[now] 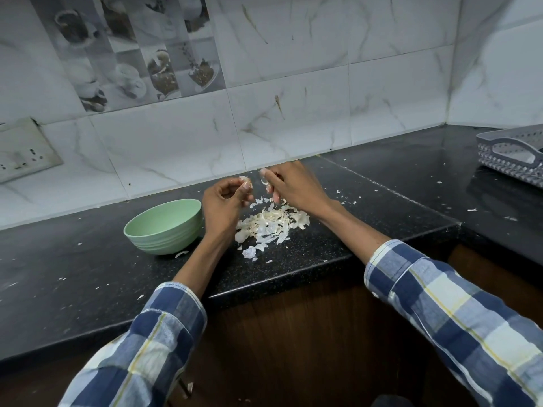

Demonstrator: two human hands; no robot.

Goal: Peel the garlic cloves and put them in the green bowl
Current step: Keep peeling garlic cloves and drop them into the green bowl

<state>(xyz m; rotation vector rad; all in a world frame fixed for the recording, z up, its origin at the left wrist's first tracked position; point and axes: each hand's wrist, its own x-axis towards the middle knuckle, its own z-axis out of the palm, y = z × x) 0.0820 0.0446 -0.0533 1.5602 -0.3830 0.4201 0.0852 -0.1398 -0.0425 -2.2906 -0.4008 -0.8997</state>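
Black tabletop (308, 254), wall tiles behind, grey basket (511, 154) far right, well apart from the work. Green bowl (163, 227) sits upright left of the hands, just beside the left wrist; inside not visible from this angle, can't tell how many cloves are in it. Skin pile (271, 223) lies between and below the hands, scraps scattered wider.

Left hand (224, 205) raised above the tabletop, fingers curled, pinching a clove (245, 181) at its tips. Right hand (289, 185) close beside it, fingers bent, pinching a strip of skin (263, 180); looks mid-peel, skin pulling off the clove.

Risks, judged from this:
- clove is small and held only at the fingertips; a hard tug on the skin could pop it loose, and it would drop into the pile, where white on white makes it hard to find.
- skin may tear short, leaving bits on the clove that end up in the bowl.
- left wrist is near the rim; swinging over to drop the clove could nudge or tip the bowl.
- loose scraps could ride in with the clove.
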